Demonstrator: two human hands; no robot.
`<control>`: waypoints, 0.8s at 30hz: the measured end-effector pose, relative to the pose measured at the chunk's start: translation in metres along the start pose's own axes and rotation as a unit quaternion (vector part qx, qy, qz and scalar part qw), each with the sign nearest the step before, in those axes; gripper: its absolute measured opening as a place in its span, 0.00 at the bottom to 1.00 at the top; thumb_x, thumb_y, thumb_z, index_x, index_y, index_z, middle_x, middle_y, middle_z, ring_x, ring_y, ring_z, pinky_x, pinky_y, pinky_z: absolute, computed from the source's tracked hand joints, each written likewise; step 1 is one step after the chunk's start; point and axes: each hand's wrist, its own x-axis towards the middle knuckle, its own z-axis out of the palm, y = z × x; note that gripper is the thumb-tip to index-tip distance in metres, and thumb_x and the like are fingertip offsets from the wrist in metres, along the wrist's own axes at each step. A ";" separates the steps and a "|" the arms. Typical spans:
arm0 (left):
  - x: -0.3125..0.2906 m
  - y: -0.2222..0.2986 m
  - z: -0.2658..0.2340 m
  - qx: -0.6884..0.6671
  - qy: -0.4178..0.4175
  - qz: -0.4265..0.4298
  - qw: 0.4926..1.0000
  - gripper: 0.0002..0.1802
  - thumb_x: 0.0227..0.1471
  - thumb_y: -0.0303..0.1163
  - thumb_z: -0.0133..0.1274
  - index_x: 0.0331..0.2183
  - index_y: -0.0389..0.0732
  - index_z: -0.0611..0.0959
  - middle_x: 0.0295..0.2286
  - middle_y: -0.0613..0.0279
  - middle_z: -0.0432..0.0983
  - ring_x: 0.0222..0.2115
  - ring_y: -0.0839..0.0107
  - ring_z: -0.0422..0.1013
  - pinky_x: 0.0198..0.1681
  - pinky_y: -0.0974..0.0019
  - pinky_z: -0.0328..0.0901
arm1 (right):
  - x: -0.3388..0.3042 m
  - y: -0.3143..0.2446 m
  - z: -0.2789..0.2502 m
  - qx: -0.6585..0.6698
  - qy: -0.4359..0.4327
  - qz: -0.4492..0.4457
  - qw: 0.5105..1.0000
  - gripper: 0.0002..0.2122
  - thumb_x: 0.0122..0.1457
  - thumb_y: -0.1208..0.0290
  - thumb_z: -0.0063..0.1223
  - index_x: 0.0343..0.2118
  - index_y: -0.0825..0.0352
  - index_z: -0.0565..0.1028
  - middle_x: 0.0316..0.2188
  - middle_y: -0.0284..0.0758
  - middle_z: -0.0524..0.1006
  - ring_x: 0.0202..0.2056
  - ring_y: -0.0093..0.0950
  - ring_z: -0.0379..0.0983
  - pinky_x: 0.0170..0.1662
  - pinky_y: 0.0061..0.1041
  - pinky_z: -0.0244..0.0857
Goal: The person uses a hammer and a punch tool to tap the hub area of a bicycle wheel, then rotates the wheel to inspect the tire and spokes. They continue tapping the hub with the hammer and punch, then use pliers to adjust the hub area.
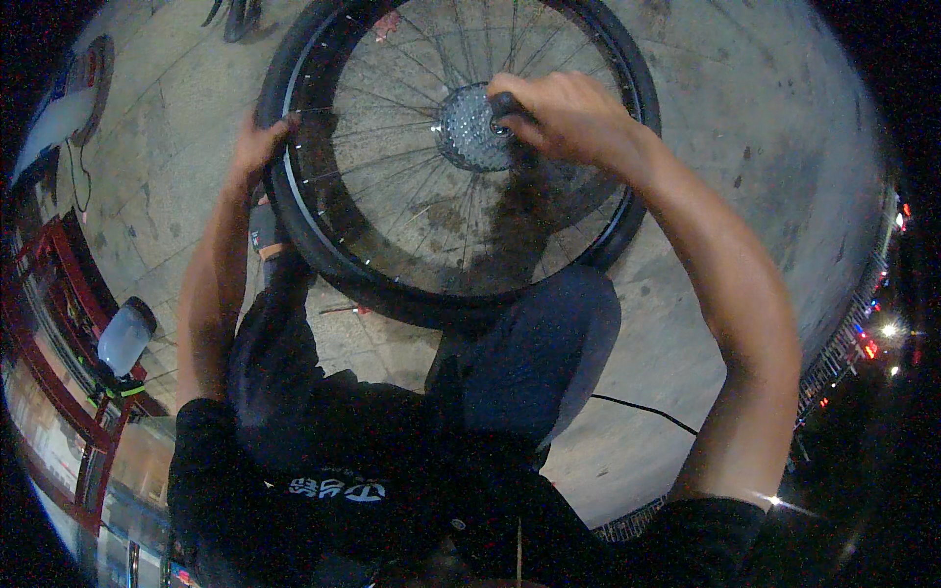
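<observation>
A bicycle wheel with a black tyre [417, 306] stands tilted in front of my knees. At its hub is a silver cassette [465, 129], its sprockets facing up toward me. My left hand [257, 149] is closed round the tyre and rim at the left side. Over the middle of the cassette, my right hand [569, 116] is closed on a short dark piece [506, 104] at the axle; its exact kind is hidden by the fingers. Thin spokes run from the hub to the rim.
My bent knee [569, 333] is close against the lower tyre. A thin black cable [647, 412] lies on the stained paved floor [735, 176] at the right. Red metal shelving [74, 265] and a translucent container [125, 338] stand at the left. A small red-ended item [361, 311] lies below the wheel.
</observation>
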 end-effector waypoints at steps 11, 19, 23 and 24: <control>-0.013 -0.026 0.004 -0.045 0.015 -0.006 0.999 0.40 0.52 0.45 0.58 0.58 0.38 0.60 0.45 0.49 0.73 0.43 0.61 0.71 0.48 0.60 0.65 | 0.015 -0.014 0.000 -0.017 -0.030 -0.035 0.999 0.13 0.55 0.66 0.54 0.42 0.56 0.67 0.23 0.43 0.76 0.29 0.47 0.75 0.30 0.46 0.66; 0.066 -0.019 -0.005 -0.012 0.049 0.101 0.994 0.39 0.50 0.44 0.60 0.57 0.36 0.62 0.45 0.47 0.72 0.42 0.59 0.72 0.44 0.60 0.67 | 0.020 -0.006 0.002 -0.045 -0.048 -0.053 0.996 0.13 0.54 0.65 0.55 0.42 0.55 0.68 0.21 0.42 0.76 0.28 0.47 0.74 0.30 0.47 0.66; 0.042 -0.021 -0.016 0.012 0.094 0.082 0.992 0.41 0.50 0.50 0.57 0.56 0.33 0.63 0.49 0.42 0.69 0.47 0.56 0.69 0.50 0.59 0.64 | 0.015 -0.012 0.004 -0.035 -0.041 -0.026 0.998 0.13 0.54 0.63 0.55 0.42 0.56 0.69 0.24 0.43 0.78 0.29 0.46 0.76 0.31 0.45 0.70; 0.021 -0.026 -0.013 0.064 0.087 0.049 0.993 0.43 0.51 0.52 0.56 0.57 0.33 0.62 0.51 0.40 0.67 0.48 0.55 0.68 0.50 0.58 0.64 | 0.013 -0.012 0.009 -0.023 -0.032 -0.020 0.999 0.13 0.54 0.64 0.55 0.42 0.55 0.69 0.23 0.43 0.77 0.28 0.46 0.76 0.30 0.45 0.69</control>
